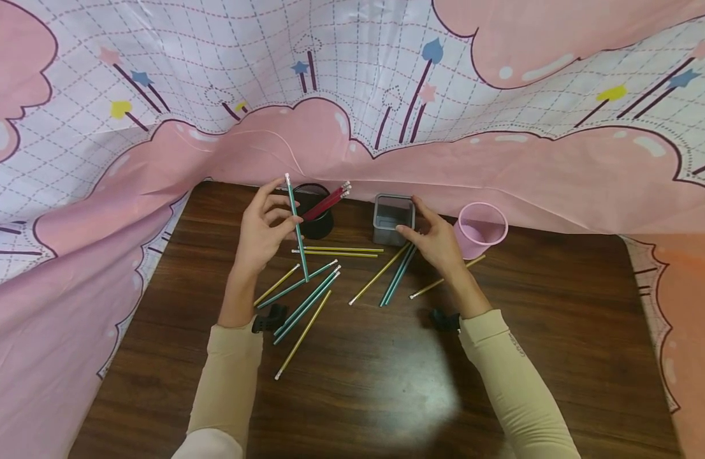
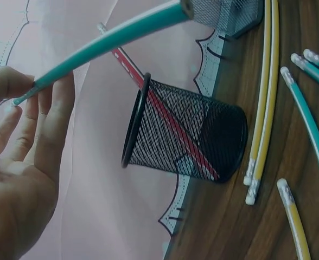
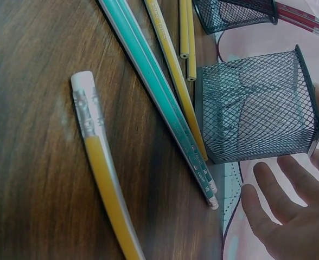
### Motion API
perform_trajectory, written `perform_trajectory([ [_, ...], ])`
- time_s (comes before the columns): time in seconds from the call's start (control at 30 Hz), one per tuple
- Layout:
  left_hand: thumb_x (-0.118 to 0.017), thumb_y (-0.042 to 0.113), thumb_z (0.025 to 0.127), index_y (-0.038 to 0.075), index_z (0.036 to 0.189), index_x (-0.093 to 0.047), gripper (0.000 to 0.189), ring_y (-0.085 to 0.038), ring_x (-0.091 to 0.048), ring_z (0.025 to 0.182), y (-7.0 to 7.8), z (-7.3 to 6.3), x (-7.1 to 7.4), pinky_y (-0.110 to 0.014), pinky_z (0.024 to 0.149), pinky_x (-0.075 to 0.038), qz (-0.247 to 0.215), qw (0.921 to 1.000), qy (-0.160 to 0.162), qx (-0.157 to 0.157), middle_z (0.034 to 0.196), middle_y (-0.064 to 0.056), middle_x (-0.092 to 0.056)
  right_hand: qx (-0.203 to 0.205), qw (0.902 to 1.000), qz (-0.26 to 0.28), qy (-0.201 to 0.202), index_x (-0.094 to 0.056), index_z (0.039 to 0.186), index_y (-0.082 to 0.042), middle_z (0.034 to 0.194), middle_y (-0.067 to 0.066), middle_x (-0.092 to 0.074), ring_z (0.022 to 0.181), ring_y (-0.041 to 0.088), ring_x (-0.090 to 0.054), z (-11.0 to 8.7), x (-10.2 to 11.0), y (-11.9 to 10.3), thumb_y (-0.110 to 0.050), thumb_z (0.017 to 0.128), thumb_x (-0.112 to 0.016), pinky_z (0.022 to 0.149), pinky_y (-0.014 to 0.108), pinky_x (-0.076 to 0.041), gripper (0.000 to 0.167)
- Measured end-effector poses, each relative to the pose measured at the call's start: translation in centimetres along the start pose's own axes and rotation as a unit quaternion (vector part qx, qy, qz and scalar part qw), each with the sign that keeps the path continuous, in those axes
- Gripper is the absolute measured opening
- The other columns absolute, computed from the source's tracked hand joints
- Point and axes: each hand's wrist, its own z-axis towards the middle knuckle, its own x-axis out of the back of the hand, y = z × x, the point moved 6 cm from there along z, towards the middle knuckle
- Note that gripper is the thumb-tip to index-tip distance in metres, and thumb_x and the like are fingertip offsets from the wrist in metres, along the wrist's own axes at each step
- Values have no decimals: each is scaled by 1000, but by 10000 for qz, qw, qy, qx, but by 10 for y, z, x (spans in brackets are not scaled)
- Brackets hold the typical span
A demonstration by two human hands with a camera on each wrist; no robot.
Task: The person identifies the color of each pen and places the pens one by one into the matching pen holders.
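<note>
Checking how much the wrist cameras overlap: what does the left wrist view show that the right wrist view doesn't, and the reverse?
Only the left wrist view: the left hand pinching a raised slim teal pencil.

Only the right wrist view: the right hand at the rim of the grey square mesh cup, and a white-tipped yellow pencil close to the camera.

Both: that cup (only partly in the left), the black round mesh cup with red pencils, and the dark wooden table.

Curtained table nook: cloud-print cloth [image 1: 341,137] behind wood-grain table [image 1: 375,382].
</note>
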Motion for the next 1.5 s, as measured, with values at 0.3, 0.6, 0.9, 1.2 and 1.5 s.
perform_trajectory([
  [0.3,-68,-10,87,16,147,-46,69,-20,-67,82,4,13,-22,-43,59,-60,242,9995,-204,-19,116,-30,-56,-24,9999,102,18,-41,152,-24,129,16,-65,110,28,-67,1,1,1,-31,87,-79,75,19,-51,76],
  [0.6,-64,-13,86,15,147,-45,69,-19,-70,80,5,18,-42,-38,59,-60,139,9992,-384,15,116,-29,-55,-7,9999,144,29,-42,152,-24,132,15,-63,110,28,-67,1,-1,2,-31,86,-80,77,19,-51,77],
  [0.9,-64,-13,87,8,146,-45,66,-18,-70,78,1,28,-57,-40,59,-60,106,9985,-532,48,113,-25,-56,59,9999,-15,133,-44,151,-22,128,16,-65,108,27,-68,1,4,1,-28,85,-81,75,19,-51,76],
  [1.2,-70,-10,86,6,138,-52,57,-24,-70,80,3,32,-67,-36,58,-60,-69,9987,-493,-56,105,-14,-59,63,9999,-53,89,-44,151,-23,124,17,-67,103,26,-69,2,1,-1,-31,85,-81,69,18,-49,76],
  [1.5,-70,-9,86,3,134,-52,54,-36,-68,84,1,38,-74,-41,60,-60,-183,9984,-516,-146,103,-11,-60,-5,9998,-173,57,-44,151,-23,128,15,-65,96,27,-69,2,3,-2,-33,85,-80,64,19,-47,76],
])
